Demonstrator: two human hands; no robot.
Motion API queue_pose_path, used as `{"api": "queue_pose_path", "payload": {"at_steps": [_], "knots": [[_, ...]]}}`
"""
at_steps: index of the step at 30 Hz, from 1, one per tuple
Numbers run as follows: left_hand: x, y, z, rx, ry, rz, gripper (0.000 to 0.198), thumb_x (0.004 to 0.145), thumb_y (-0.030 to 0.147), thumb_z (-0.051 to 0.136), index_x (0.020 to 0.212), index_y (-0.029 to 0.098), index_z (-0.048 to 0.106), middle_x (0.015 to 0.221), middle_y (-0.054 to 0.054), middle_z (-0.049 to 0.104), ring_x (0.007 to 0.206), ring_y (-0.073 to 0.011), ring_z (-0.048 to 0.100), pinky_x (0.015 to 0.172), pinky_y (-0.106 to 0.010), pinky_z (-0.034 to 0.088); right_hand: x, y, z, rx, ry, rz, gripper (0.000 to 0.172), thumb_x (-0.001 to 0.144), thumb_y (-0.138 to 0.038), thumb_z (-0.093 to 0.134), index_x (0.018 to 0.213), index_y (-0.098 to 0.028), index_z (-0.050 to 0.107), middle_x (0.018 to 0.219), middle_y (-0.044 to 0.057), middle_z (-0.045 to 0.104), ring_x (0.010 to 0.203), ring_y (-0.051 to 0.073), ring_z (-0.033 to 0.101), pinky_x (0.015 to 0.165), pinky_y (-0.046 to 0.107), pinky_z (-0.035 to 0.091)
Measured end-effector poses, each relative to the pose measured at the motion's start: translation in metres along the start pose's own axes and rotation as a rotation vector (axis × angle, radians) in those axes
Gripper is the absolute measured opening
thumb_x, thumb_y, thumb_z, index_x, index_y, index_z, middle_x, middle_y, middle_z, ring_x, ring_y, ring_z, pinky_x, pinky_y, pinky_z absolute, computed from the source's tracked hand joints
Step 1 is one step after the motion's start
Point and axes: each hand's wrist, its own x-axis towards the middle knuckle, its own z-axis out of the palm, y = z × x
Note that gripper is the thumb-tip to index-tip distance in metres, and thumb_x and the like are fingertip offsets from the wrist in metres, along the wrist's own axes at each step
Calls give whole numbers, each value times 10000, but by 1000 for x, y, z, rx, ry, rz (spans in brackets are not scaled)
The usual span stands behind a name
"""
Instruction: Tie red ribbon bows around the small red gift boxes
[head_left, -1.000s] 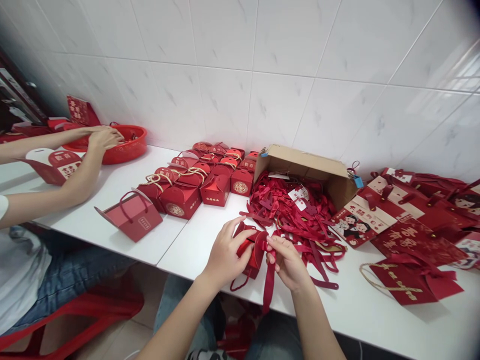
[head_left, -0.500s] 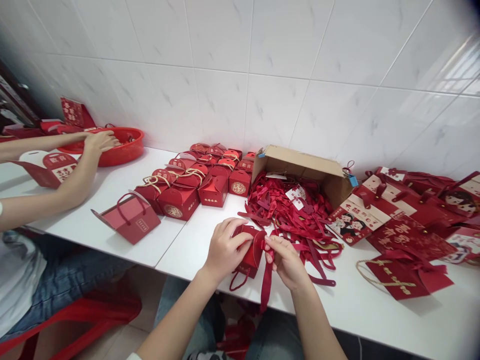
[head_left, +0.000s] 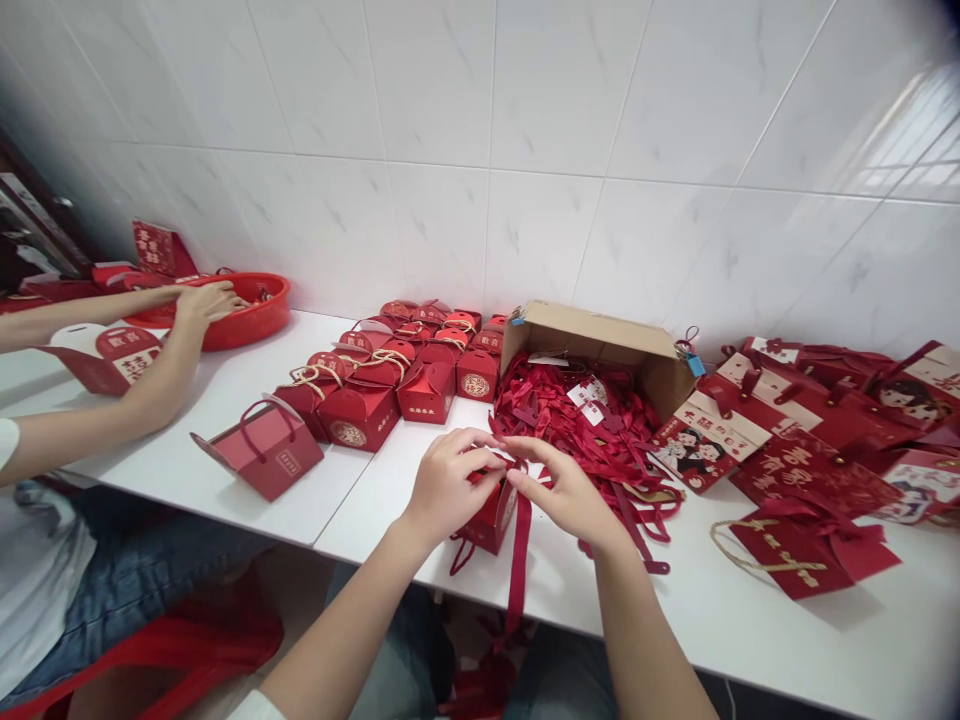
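Observation:
A small red gift box [head_left: 489, 518] sits at the front edge of the white table [head_left: 750, 610], gripped by my left hand [head_left: 444, 487] with fingers curled over its top. My right hand [head_left: 564, 492] meets the left above the box, fingertips pinching a dark red ribbon [head_left: 518, 560] that hangs down past the table edge. Just behind lies a heap of red ribbons [head_left: 600, 430] spilling from a tipped cardboard box [head_left: 600, 345].
Several finished red gift boxes [head_left: 390, 375] stand in rows at the back. An open red box [head_left: 262, 455] lies to the left. Flat red bags [head_left: 810, 445] cover the right. At the left, another person's hands [head_left: 202, 300] reach towards a red basin [head_left: 240, 305].
My right hand rose from beside the box to above its top, bringing the ribbon up. The left hand closed further over the box. The other person's hand stays at the basin.

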Motion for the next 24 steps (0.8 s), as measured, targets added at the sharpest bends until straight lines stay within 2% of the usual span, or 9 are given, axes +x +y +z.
{"api": "queue_pose_path", "payload": {"at_steps": [2, 6, 10, 12, 16, 21, 24], "knots": [[1, 0, -4, -39, 43, -55, 98, 755, 156, 618, 697, 208, 678, 851, -24, 667, 799, -160, 624, 741, -301, 490, 3, 5, 6, 48, -25, 20, 324, 852, -376, 531, 1146, -261, 603, 1104, 50, 641, 1024, 193, 570, 899, 334, 425], [6, 1, -21, -154, 187, -187, 66, 751, 172, 628, 700, 190, 666, 816, -25, 652, 783, -148, 627, 752, -282, 500, 3, 14, 12, 93, 57, 94, 335, 882, -418, 468, 1110, -228, 624, 881, 48, 673, 849, 181, 613, 783, 311, 463], [16, 9, -36, -241, 254, -241, 50, 742, 199, 639, 698, 176, 634, 801, -24, 648, 798, -155, 625, 765, -294, 499, 8, -1, 14, 126, 17, 37, 311, 868, -402, 501, 1083, -226, 642, 962, 53, 678, 912, 182, 610, 841, 325, 448], [19, 14, -38, -228, 254, -234, 48, 747, 205, 633, 707, 180, 629, 805, -22, 645, 804, -154, 619, 770, -297, 494, 13, -13, 14, 163, -16, 6, 264, 827, -390, 567, 991, -216, 679, 933, 43, 685, 873, 178, 613, 810, 314, 459], [10, 11, -34, -163, 200, -249, 52, 764, 231, 622, 767, 188, 649, 858, -34, 651, 860, -167, 611, 752, -289, 483, 17, -29, 11, 223, 28, 34, 195, 769, -370, 644, 765, -183, 698, 709, 10, 663, 680, 137, 589, 673, 262, 462], [-29, -10, -20, -135, -9, -406, 184, 786, 310, 593, 927, 201, 638, 938, -47, 664, 866, -183, 620, 728, -312, 514, 1, -51, -4, 229, 184, -4, 143, 771, -336, 657, 754, -197, 689, 705, 4, 659, 652, 128, 578, 614, 243, 449], [-48, -19, -13, -169, -65, -488, 189, 793, 320, 578, 926, 197, 633, 931, -46, 672, 840, -183, 639, 746, -329, 535, -18, -77, -13, 233, 291, -92, 87, 786, -304, 652, 773, -227, 691, 723, 12, 663, 681, 149, 594, 620, 265, 460]]}}
